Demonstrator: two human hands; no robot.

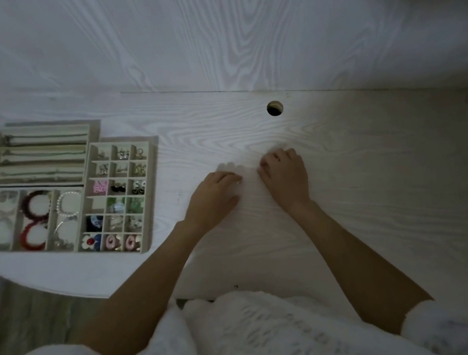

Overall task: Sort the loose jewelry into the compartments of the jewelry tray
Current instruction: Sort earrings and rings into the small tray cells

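Jewelry trays of pale beige card, divided into compartments (126, 192), sit at about nine o'clock on the white wood-grain desk (349, 191), well apart from both hands. Long slots at the far left hold thin chains (41, 138); below them lie two dark red beaded bracelets (35, 217) and a white pearl bracelet (66, 205); the small square cells hold earrings and coloured pieces, too small to tell apart. Near the centre, the left hand (214, 198) and right hand (285, 179) rest on the desk just beside each other, fingers curled under; whether they pinch anything I cannot tell. At twelve o'clock is a round cable hole (274, 108).
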